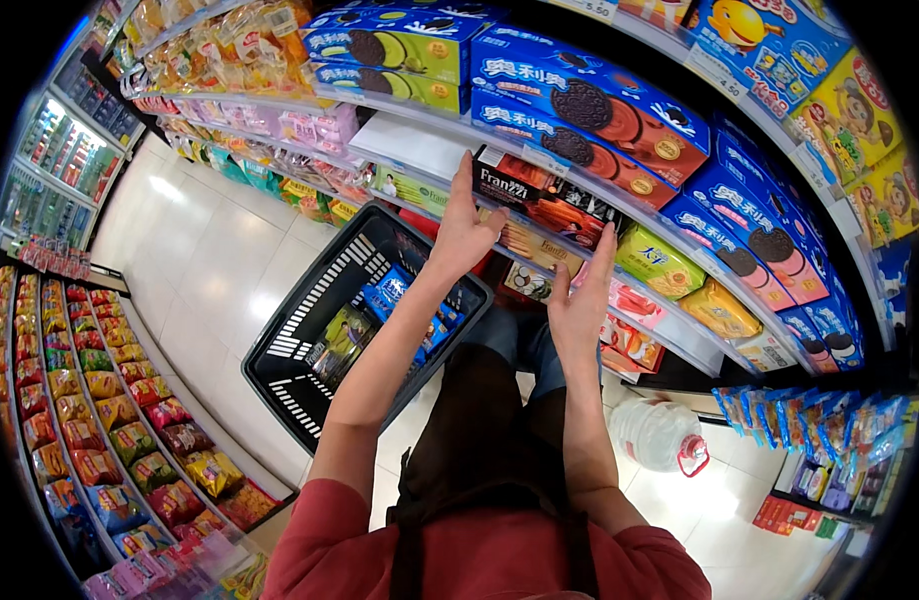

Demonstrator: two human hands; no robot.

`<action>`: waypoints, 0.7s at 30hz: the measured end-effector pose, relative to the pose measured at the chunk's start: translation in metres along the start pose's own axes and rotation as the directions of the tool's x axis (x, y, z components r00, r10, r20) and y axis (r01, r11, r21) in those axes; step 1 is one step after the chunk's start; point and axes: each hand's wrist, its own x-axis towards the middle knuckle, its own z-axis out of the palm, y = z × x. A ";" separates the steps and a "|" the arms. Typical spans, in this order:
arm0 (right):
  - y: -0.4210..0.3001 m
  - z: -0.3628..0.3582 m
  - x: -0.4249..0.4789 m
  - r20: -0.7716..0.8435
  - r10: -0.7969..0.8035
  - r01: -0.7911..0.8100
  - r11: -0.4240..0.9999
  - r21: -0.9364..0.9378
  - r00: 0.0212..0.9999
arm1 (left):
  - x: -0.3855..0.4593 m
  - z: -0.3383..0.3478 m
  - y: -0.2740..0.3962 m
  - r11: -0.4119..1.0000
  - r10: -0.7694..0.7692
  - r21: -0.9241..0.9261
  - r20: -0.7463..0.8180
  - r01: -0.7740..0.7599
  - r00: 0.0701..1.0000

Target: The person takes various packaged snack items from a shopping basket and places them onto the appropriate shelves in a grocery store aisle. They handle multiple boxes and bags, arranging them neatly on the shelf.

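A dark Franzzi biscuit box (538, 195) sits at the front of a middle shelf, held between my two hands. My left hand (459, 240) has its index finger along the box's left end and its thumb near the lower edge. At the right end, the fingers of my right hand (579, 300) press against the box. Just below are a tan Franzzi box (538, 244) and, farther left, a green Franzzi box (414, 191). To the right of my right fingertips lies a green biscuit pack (658, 259), followed by an orange-yellow pack (720, 307).
A black shopping basket (279, 319) stands left of my legs, containing blue packets (399, 296) and a Franzzi package (344, 345). Blue Oreo boxes (579, 97) fill the shelf above. A large clear bottle (650, 435) stands on the floor at right. Snack-bag shelves (121, 405) line the left.
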 end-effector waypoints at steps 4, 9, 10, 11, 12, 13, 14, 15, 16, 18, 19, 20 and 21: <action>-0.002 -0.001 0.001 0.014 -0.009 0.009 1.000 -0.010 1.000 | 0.001 -0.001 -0.003 0.999 -0.001 0.042 -0.005 0.001 1.000; -0.004 0.003 -0.004 0.027 -0.042 0.043 0.999 -0.018 0.999 | -0.008 -0.005 -0.009 0.998 0.015 0.060 -0.050 -0.012 0.999; -0.007 0.003 -0.006 0.020 -0.041 0.042 0.999 -0.023 0.999 | -0.016 -0.007 -0.009 0.998 0.024 0.063 -0.072 -0.019 0.997; -0.006 0.001 -0.011 0.002 -0.074 0.074 0.996 -0.051 0.997 | -0.024 -0.011 -0.008 0.997 0.033 0.068 -0.095 -0.026 0.995; -0.008 -0.003 -0.016 -0.002 -0.068 0.068 0.997 -0.022 0.998 | -0.036 -0.014 0.003 0.995 -0.051 -0.090 -0.105 0.041 0.993; -0.012 -0.002 -0.022 -0.002 -0.060 0.060 0.998 0.014 0.998 | -0.051 -0.020 -0.005 0.999 -0.001 -0.052 -0.148 -0.007 0.989; -0.016 0.001 -0.028 0.010 -0.075 0.074 0.997 0.008 0.997 | -0.070 -0.029 -0.010 0.991 -0.078 -0.119 -0.176 0.057 0.981; -0.023 0.007 -0.035 0.057 -0.096 0.094 0.995 0.034 0.994 | -0.090 -0.041 -0.011 0.976 -0.153 -0.186 -0.206 0.115 0.966; -0.028 0.012 -0.041 0.089 -0.110 0.106 0.993 0.044 0.990 | -0.109 -0.049 -0.024 0.989 -0.129 -0.109 -0.266 0.104 0.955; -0.033 0.024 -0.054 0.193 -0.093 0.083 0.995 0.057 0.977 | -0.150 -0.073 -0.054 0.941 -0.336 -0.155 -0.347 0.300 0.876; -0.031 0.033 -0.060 0.262 -0.115 0.101 0.993 0.067 0.958 | -0.174 -0.084 -0.079 0.902 -0.430 -0.207 -0.392 0.378 0.813; -0.032 0.043 -0.066 0.333 -0.099 0.067 0.992 0.107 0.938 | -0.198 -0.096 -0.099 0.874 -0.487 -0.238 -0.456 0.425 0.745; -0.033 0.054 -0.071 0.399 -0.085 0.030 0.989 0.142 0.913 | -0.221 -0.107 -0.119 0.842 -0.537 -0.273 -0.511 0.466 0.672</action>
